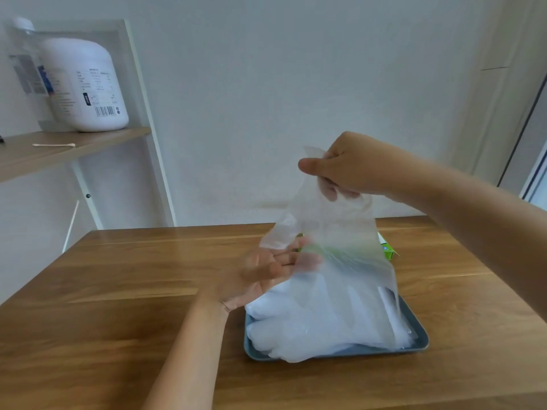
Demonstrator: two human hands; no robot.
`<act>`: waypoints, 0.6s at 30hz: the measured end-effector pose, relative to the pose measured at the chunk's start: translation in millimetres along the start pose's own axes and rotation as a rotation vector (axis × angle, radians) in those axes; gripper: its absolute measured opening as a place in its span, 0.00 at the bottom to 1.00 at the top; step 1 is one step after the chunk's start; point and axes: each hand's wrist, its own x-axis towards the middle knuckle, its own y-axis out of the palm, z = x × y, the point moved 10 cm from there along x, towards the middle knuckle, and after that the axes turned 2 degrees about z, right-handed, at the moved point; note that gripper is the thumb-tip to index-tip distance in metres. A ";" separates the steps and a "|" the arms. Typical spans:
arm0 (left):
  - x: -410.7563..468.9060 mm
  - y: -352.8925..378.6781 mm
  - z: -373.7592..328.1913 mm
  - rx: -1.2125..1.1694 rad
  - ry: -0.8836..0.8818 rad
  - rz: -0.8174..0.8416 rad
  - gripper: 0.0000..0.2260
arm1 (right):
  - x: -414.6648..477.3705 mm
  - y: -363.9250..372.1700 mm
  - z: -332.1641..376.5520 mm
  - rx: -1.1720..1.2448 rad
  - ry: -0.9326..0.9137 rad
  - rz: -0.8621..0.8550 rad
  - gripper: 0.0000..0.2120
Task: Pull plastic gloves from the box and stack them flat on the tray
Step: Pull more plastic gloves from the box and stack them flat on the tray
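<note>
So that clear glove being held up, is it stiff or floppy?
Probably floppy: the glove drapes limply from the right hand pinching its top. Likely very light, since a pinch carries it. Perhaps clingy, being thin film.

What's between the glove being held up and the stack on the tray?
Nothing visible. The glove hangs from the right hand straight over the stack on the tray; the left hand only touches its lower left edge.

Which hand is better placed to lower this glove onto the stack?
Right. The right hand pinches the glove by its top above the tray; the left hand, open, touches its lower edge.
</note>
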 end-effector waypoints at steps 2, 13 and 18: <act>0.1 0.7 0.3 -0.001 -0.008 -0.042 0.43 | 0.0 4.3 -8.1 0.142 0.014 0.026 0.27; -22.5 -51.7 18.1 -0.036 -0.235 -0.363 0.11 | -8.7 62.0 -92.4 0.544 0.239 0.108 0.21; -23.6 -64.7 36.9 0.190 -0.415 -0.444 0.08 | -24.1 96.7 -146.9 0.326 0.435 0.162 0.19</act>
